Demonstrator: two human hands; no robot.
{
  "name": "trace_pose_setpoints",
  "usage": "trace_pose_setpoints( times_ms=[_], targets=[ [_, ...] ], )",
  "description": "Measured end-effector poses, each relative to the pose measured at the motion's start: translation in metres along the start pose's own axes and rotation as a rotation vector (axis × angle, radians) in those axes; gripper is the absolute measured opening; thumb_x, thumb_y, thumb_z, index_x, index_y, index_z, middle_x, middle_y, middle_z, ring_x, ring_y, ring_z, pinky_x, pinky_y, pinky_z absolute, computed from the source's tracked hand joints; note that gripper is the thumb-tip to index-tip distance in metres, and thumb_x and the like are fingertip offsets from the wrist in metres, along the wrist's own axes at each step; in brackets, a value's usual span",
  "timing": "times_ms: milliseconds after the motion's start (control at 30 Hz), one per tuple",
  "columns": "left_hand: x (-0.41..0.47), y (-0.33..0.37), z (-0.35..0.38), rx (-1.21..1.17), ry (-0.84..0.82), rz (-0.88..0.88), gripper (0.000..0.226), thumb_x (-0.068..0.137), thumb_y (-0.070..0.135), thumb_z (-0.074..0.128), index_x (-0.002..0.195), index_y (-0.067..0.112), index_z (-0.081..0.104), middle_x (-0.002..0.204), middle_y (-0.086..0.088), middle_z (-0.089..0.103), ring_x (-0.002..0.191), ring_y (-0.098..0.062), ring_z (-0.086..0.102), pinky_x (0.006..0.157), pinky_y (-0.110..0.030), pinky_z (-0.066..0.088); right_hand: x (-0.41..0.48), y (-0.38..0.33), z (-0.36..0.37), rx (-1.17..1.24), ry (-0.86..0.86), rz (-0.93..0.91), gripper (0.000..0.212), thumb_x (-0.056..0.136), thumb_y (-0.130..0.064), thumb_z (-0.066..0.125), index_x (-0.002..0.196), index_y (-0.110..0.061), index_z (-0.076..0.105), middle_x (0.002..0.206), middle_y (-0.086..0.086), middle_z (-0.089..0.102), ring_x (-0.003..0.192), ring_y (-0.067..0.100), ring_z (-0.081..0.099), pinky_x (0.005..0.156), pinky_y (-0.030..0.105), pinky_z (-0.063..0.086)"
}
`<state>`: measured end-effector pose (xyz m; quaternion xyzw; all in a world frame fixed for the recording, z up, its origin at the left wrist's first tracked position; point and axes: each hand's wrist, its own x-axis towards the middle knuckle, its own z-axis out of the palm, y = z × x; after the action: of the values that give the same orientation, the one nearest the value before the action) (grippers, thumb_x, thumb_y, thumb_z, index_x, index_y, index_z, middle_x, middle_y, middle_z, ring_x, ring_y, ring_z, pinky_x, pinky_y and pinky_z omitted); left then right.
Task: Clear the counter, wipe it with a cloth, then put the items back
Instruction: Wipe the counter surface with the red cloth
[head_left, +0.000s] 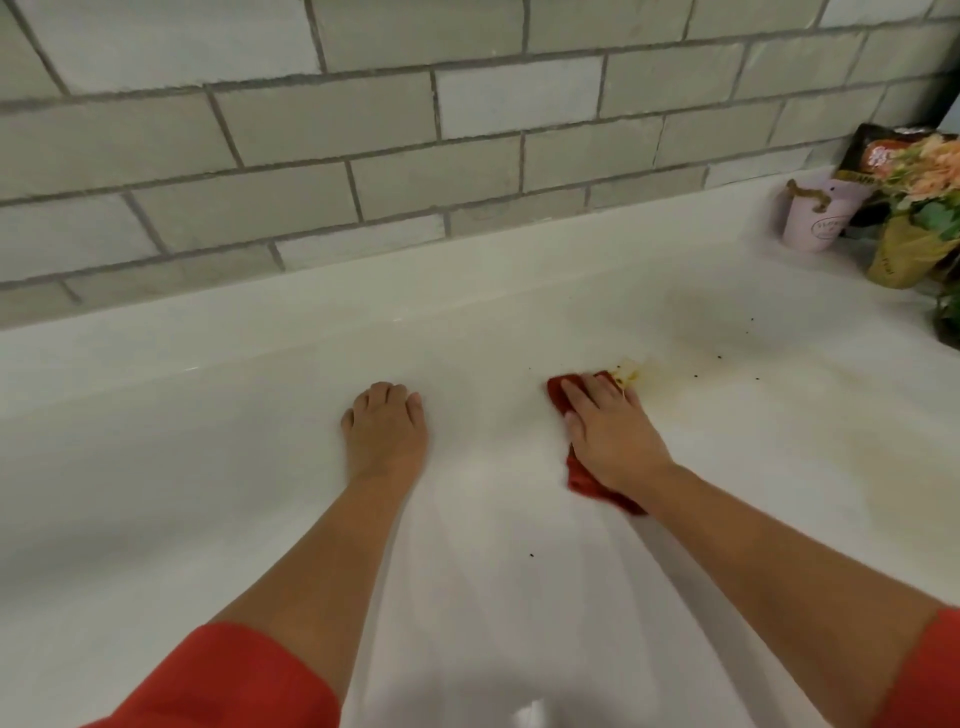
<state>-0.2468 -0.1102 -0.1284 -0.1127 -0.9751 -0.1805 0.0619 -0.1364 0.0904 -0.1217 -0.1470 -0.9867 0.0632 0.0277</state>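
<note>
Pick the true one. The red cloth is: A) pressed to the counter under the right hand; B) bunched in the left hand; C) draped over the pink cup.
A: the right hand lies flat on the red cloth, pressing it to the counter beside a yellowish stain.

Both bare forearms reach forward, the left hand (385, 423) resting on the tabletop (208, 467) with fingers loosely bent, the right hand (610, 428) flat, fingers straight, pressing on a cloth (584, 480).
</note>
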Motion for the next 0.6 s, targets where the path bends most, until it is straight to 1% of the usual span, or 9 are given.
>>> trace_pose_setpoints(
  times_ms=[33, 67, 100, 167, 267, 333, 400, 500, 600],
  targets=[
    [0.000, 0.000, 0.001, 0.009, 0.005, 0.000, 0.038, 0.100, 0.027, 0.029, 0.125, 0.009, 0.052, 0.132, -0.008, 0.048, 0.124, -0.026, 0.040, 0.103, -0.037, 0.027, 0.018, -0.002, 0.001, -0.008, 0.004, 0.041, 0.053, 0.099, -0.033, 0.016, 0.149, -0.016, 0.019, 0.157, 0.007, 0.017, 0.146, 0.022, 0.012, 0.118, 0.036, 0.003],
    [0.001, 0.000, 0.002, 0.021, 0.011, 0.003, 0.038, 0.100, 0.027, 0.029, 0.124, 0.009, 0.052, 0.131, -0.008, 0.048, 0.124, -0.027, 0.040, 0.103, -0.038, 0.027, 0.034, -0.007, 0.003, -0.004, 0.005, 0.070, 0.050, 0.101, -0.029, 0.021, 0.149, -0.014, 0.019, 0.156, 0.008, 0.018, 0.146, 0.023, 0.012, 0.119, 0.037, 0.003],
    [0.001, 0.000, 0.003, 0.032, 0.014, 0.008, 0.038, 0.100, 0.027, 0.029, 0.124, 0.009, 0.052, 0.131, -0.008, 0.048, 0.124, -0.027, 0.040, 0.104, -0.038, 0.028, 0.048, -0.013, 0.006, -0.002, 0.000, 0.083, 0.050, 0.101, -0.027, 0.022, 0.148, -0.012, 0.019, 0.156, 0.009, 0.018, 0.146, 0.023, 0.011, 0.119, 0.037, 0.003],
    [0.001, -0.001, 0.005, 0.038, 0.014, 0.010, 0.038, 0.100, 0.027, 0.029, 0.125, 0.008, 0.051, 0.131, -0.009, 0.048, 0.125, -0.028, 0.039, 0.104, -0.039, 0.028, 0.066, -0.029, 0.010, 0.017, -0.010, 0.050, 0.050, 0.101, -0.026, 0.022, 0.149, -0.012, 0.018, 0.157, 0.009, 0.016, 0.146, 0.022, 0.010, 0.120, 0.036, 0.002],
    [0.002, -0.001, 0.005, 0.036, 0.019, 0.011, 0.038, 0.100, 0.027, 0.029, 0.125, 0.009, 0.052, 0.131, -0.008, 0.048, 0.124, -0.027, 0.039, 0.104, -0.039, 0.027, 0.055, -0.049, 0.011, 0.075, -0.028, -0.124, 0.049, 0.101, -0.026, 0.023, 0.149, -0.015, 0.019, 0.157, 0.005, 0.016, 0.146, 0.020, 0.011, 0.119, 0.032, 0.001],
    [0.001, -0.001, 0.005, 0.031, 0.021, 0.012, 0.038, 0.100, 0.027, 0.029, 0.125, 0.009, 0.052, 0.131, -0.008, 0.048, 0.125, -0.027, 0.039, 0.104, -0.039, 0.027, 0.023, -0.051, 0.009, 0.109, -0.010, -0.275, 0.050, 0.099, -0.028, 0.021, 0.148, -0.016, 0.026, 0.156, 0.004, 0.022, 0.144, 0.019, 0.018, 0.118, 0.029, 0.003],
    [0.001, -0.001, 0.004, 0.032, 0.018, 0.010, 0.038, 0.100, 0.027, 0.029, 0.125, 0.009, 0.051, 0.132, -0.007, 0.048, 0.125, -0.026, 0.039, 0.104, -0.038, 0.026, -0.004, -0.041, 0.007, 0.159, 0.010, -0.336, 0.055, 0.094, -0.030, 0.019, 0.146, -0.017, 0.032, 0.153, 0.003, 0.029, 0.142, 0.018, 0.023, 0.117, 0.026, 0.005],
    [-0.001, 0.000, 0.003, 0.036, 0.016, 0.015, 0.038, 0.100, 0.027, 0.029, 0.126, 0.010, 0.051, 0.132, -0.007, 0.048, 0.125, -0.026, 0.039, 0.105, -0.038, 0.026, 0.007, -0.013, 0.002, 0.159, 0.060, -0.235, 0.045, 0.101, -0.020, 0.028, 0.146, -0.017, 0.032, 0.152, 0.002, 0.030, 0.140, 0.018, 0.028, 0.114, 0.021, 0.008],
    [-0.001, 0.000, 0.004, 0.040, 0.027, 0.019, 0.037, 0.100, 0.027, 0.029, 0.125, 0.009, 0.051, 0.131, -0.007, 0.049, 0.125, -0.026, 0.040, 0.105, -0.038, 0.026, 0.050, -0.008, -0.002, 0.127, 0.039, -0.048, 0.048, 0.101, -0.019, 0.030, 0.148, -0.015, 0.024, 0.155, 0.004, 0.023, 0.143, 0.020, 0.021, 0.116, 0.027, 0.010]
  ],
)
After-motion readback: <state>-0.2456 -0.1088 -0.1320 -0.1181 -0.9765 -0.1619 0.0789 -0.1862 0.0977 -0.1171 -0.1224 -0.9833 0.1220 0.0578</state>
